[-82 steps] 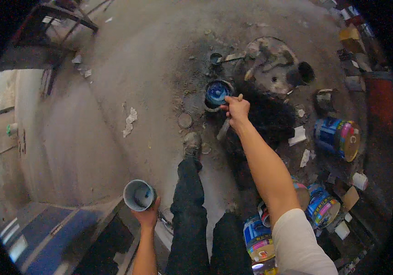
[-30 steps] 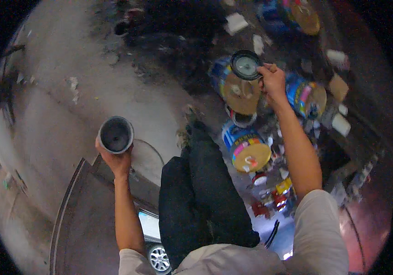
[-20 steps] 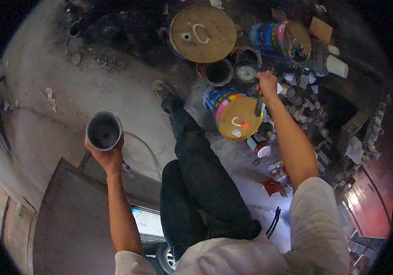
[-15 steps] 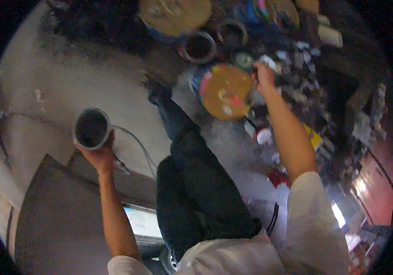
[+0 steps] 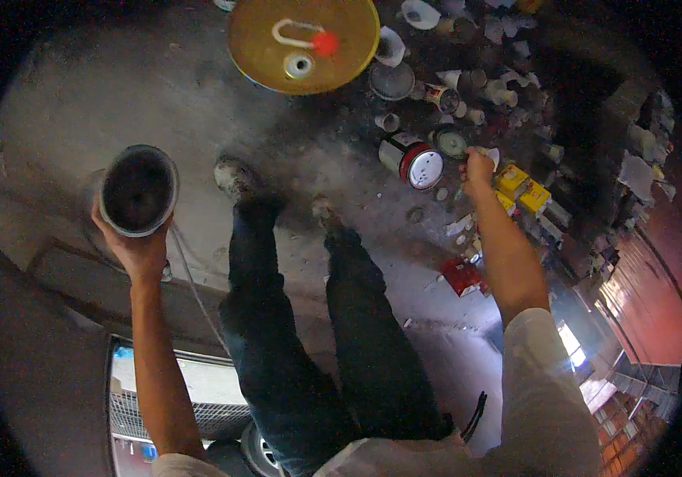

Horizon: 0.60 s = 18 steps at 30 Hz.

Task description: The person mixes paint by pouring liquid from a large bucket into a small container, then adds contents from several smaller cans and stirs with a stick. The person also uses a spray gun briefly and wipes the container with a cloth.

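Note:
Raised at the left, my left hand (image 5: 136,253) is closed around a round, open-topped pot (image 5: 139,191) with a grey rim and a dark inside. A thin cord (image 5: 194,286) runs down from beside it toward my leg. Out to the right, my right hand (image 5: 480,171) is closed, fingers bent. Close to its fingertips are a round greenish ringed disc (image 5: 450,143) and a small white piece (image 5: 493,157); which of these it grips I cannot make out. Just left of it, a dark and red tin (image 5: 411,161) with a white end lies tilted on the floor.
A large drum (image 5: 309,52) with a yellow top stands ahead, a red knob and pale loop on it. Yellow boxes (image 5: 524,191), a red box (image 5: 463,277), cups and scraps litter the right side. A dark panel (image 5: 47,358) and a wheel (image 5: 260,449) are low left.
The view has shifted as I walk. My left hand with the pot is farther left and higher; my right hand is slightly lower and right, with the disc still by it. My legs are farther apart.

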Each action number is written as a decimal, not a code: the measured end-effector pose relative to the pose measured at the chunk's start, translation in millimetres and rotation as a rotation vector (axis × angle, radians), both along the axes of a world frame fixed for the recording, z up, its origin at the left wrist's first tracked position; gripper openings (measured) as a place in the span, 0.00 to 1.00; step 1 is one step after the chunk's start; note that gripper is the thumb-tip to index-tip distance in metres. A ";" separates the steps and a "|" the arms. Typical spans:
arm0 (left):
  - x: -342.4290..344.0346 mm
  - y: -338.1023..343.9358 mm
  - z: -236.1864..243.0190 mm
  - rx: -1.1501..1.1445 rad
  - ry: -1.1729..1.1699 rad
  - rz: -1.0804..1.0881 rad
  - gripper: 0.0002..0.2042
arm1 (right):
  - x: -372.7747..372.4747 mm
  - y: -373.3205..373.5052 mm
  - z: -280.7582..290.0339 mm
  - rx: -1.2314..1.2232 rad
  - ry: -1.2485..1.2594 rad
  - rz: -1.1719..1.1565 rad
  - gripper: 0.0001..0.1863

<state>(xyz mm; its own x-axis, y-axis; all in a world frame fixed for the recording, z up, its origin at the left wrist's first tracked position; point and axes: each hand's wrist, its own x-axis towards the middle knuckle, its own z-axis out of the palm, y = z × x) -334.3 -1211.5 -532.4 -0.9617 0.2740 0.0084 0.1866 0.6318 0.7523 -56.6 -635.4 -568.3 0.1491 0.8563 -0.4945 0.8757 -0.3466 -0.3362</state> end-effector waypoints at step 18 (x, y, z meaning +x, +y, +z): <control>173.4 66.8 -19.0 0.329 -0.404 0.218 0.37 | -101.3 -28.1 37.0 -0.107 0.678 -0.034 0.11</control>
<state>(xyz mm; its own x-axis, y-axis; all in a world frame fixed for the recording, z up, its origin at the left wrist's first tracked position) -160.9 -1144.7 -551.4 -0.9403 0.1137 -0.3208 -0.2657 0.3435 0.9008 -157.8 -663.5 -531.3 -0.1967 0.7980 -0.5696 0.4718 -0.4322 -0.7685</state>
